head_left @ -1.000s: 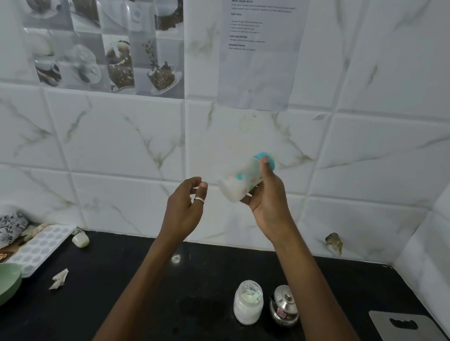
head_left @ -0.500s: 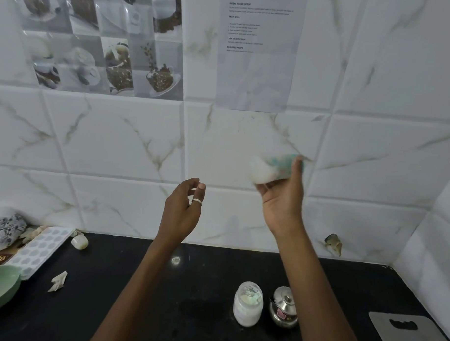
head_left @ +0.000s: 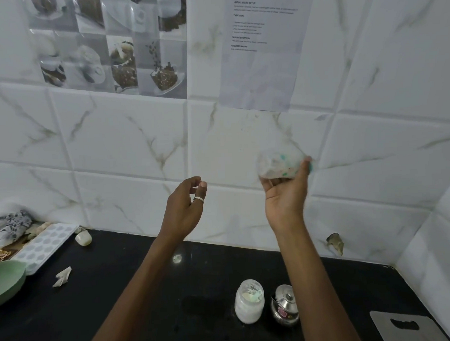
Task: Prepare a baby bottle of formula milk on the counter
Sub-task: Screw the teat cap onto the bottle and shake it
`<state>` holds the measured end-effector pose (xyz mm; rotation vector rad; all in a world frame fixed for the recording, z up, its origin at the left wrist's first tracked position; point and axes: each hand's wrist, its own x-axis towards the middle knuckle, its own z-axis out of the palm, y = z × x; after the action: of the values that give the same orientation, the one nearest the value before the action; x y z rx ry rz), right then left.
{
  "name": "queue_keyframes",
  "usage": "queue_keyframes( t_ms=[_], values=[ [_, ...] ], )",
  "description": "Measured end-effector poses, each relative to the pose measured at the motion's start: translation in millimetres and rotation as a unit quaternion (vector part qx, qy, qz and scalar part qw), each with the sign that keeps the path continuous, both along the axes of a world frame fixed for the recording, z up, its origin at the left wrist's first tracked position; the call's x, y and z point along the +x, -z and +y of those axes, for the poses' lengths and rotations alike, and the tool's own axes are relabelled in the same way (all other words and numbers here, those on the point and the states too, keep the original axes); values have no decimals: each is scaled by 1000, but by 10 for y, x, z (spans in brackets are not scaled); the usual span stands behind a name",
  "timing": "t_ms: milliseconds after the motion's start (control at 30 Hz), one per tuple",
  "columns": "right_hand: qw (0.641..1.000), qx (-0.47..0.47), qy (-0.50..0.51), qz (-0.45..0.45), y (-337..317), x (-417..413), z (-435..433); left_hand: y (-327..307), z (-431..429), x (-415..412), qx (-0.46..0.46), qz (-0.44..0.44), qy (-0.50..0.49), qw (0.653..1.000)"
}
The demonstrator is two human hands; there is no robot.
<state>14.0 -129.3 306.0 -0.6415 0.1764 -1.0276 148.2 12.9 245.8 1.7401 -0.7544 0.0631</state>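
Baby bottle (head_left: 279, 163), blurred with motion, is held above the counter (head_left: 136, 301) before the tiled wall, lying roughly sideways in the right hand (head_left: 286, 196), whose fingers and thumb wrap round it. Its contents appear milky. The step is probably shaking to mix: a firm grasp with the teat end sealed would prevent leaks, and short strokes should dissolve lumps. The left hand (head_left: 184, 205) hangs nearby, loosely curled, grasping nothing. Near the counter's front edge stand a glass jar (head_left: 249, 304) of white powder and, just beside it, a lidded steel pot (head_left: 284, 306), contents hidden. A green bowl (head_left: 6, 280) sits at the left edge.
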Motion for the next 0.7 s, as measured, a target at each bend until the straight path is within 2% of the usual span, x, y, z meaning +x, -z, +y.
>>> queue_keyframes(
  t_ms=[67,133,267,333,400,500,533,633,700],
  values=[
    [995,-42,-27,84,82,57,165,-6,-11,-3,1,0,0,1000],
    [988,-80,-48,121,146,68,236,-18,-27,-14,3,-6,0,1000],
    [1000,-7,-26,0,58,-14,25,-12,11,2,-2,2,-1,1000],
    [1000,-13,-11,-6,10,-13,11,3,29,16,-2,5,-5,1000],
    [996,-56,-31,56,44,41,128,7,24,21,2,1,-8,1000],
    [968,-177,-88,158,171,61,275,4,-10,1,6,-10,-4,1000],
    [968,-181,-87,151,180,50,258,8,-16,-4,6,-11,-1,1000],
    [996,-62,-55,46,99,-9,128,20,13,3,1,-1,1,1000],
    [998,-43,-35,17,62,-23,83,29,34,23,-2,5,-2,1000]
  ],
)
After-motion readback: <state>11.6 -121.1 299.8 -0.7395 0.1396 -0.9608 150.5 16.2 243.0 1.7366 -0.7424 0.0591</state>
